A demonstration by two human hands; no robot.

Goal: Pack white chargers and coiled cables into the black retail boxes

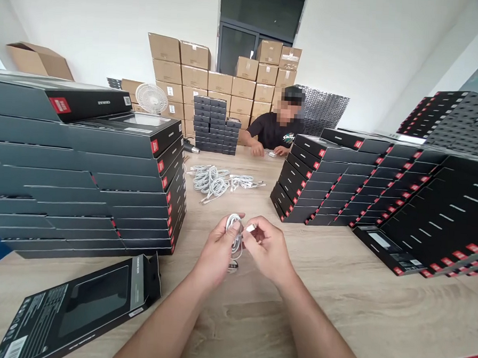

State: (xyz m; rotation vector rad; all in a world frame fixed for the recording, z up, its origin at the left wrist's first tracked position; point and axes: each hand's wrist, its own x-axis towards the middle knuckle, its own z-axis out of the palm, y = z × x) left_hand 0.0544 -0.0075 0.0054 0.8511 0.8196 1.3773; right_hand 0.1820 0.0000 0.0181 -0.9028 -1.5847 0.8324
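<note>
A coiled white cable point(234, 220) is gripped in my left hand point(218, 248), above the middle of the wooden table point(247, 318). My right hand point(270, 250) pinches the white connector point(251, 228) at one end of that cable, close beside the coil. Below the hands, a small dark item point(233, 265) shows only in part, so I cannot tell what it is. Farther back on the table lies a loose heap of white cables point(214, 183). An open black box point(84, 304) with a window rests at the near left.
Tall stacks of black boxes stand on the left point(82, 176) and the right point(323, 178). One windowed box point(387, 251) lies flat by the right stack. Across the table sits a person point(276, 122), with small boxes point(213, 124), a fan point(152, 98) and cartons point(220, 83) nearby.
</note>
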